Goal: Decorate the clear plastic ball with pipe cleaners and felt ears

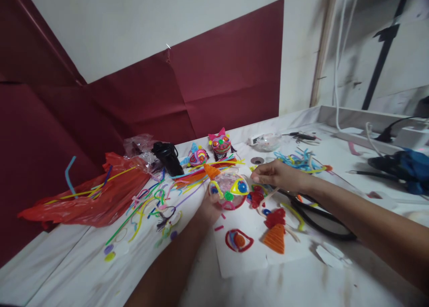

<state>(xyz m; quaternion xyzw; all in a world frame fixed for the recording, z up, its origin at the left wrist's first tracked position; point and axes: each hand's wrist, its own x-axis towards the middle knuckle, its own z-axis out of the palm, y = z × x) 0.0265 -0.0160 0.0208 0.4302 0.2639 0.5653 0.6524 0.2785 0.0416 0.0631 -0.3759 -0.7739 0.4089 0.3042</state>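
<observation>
My left hand (212, 208) grips the left side of a round craft face (231, 194), held upright above white paper. The face has yellow-rimmed blue eyes, a green nose, a red lower edge and one orange ear at upper left. Close to its upper right edge, my right hand (273, 175) is closed in a pinch; whatever sits between the fingertips is too small to make out. On the paper (231, 267) below lie a red-rimmed eye piece (239, 240), an orange ridged triangle (275, 238) and red fuzzy pieces (275, 218).
Two finished-looking craft faces (221, 144) stand at the back, beside a black object (168, 158). Red plastic (114, 191) and loose coloured pipe cleaners (147, 208) spread leftward. Blue stems (298, 160), black-handled scissors (321, 220) and white scraps (331, 254) lie on the right.
</observation>
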